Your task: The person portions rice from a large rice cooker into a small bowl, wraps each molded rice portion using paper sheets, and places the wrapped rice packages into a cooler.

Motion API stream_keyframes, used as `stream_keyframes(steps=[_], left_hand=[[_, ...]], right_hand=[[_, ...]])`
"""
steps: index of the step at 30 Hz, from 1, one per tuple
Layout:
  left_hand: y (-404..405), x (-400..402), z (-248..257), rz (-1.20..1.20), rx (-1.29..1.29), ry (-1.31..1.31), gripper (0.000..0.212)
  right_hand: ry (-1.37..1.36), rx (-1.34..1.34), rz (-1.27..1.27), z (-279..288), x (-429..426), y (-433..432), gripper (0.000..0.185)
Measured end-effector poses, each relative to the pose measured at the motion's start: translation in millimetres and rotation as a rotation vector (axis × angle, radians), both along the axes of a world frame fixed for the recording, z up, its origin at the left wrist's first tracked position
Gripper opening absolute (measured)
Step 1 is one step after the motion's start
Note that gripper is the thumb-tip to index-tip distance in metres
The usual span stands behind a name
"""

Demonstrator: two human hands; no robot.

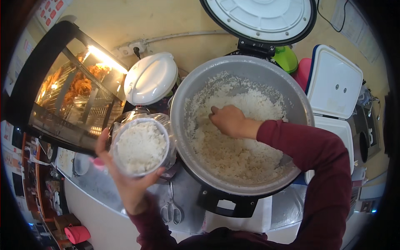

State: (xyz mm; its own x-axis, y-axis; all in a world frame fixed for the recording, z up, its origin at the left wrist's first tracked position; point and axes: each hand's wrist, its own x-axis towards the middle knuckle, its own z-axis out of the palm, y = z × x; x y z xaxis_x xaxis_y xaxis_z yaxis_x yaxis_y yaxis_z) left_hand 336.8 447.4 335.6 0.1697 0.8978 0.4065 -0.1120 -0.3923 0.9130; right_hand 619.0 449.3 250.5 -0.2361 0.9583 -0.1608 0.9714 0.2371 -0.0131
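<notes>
My left hand (pixel 129 175) holds a round plastic tub (pixel 168 153) heaped with white rice (pixel 142 147), fingers spread around its near side. The tub is beside the left rim of a large rice cooker pot (pixel 309 109). Cooked rice (pixel 237 150) covers the pot's bottom and clings to its walls. My right hand (pixel 228 121) is inside the pot, over the rice, with its fingers curled; whether it grips something is hidden. The cooker's round lid (pixel 265 18) stands raised behind the pot.
A lit glass display case (pixel 78 84) with fried food is at the left. A white-lidded container (pixel 151 78) stands behind the tub. Scissors (pixel 171 212) lie on the metal counter (pixel 187 197) near its front edge. A cool box (pixel 334 81) with its lid raised stands right of the cooker.
</notes>
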Motion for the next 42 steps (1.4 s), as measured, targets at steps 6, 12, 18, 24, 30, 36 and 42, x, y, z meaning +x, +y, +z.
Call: stream_keyframes(steps=[6,12,18,24,30,36,42], left_hand=[[0.4,-8.2,-8.7,0.022,0.036,0.011,0.124],[5.2,1.6,-3.9,0.024,0.051,0.048,0.128],[14.0,9.9,8.6,-0.043,0.07,0.029,0.127],[0.3,58.2,17.6,-0.274,0.093,0.031,0.123],[-21.3,101.3,28.6,-0.336,0.19,0.138,0.116],[-25.0,102.1,24.2,-0.299,0.333,0.193,0.118],[-33.2,103.5,18.7,-0.236,0.326,0.195,0.117]], right_hand=[[0.358,-0.322,-0.229,37.6,-19.7,-38.0,0.023],[0.581,-0.456,-0.251,48.6,-2.5,-58.6,0.028],[0.976,-0.296,-0.339,90.8,35.0,-82.9,0.027],[1.032,0.301,-0.259,174.9,13.0,-137.9,0.045],[0.294,0.631,0.016,136.5,-34.0,-168.4,0.07],[0.397,0.621,-0.176,171.4,-3.9,-187.5,0.067],[1.039,0.587,-0.365,158.1,-24.7,-195.3,0.044]])
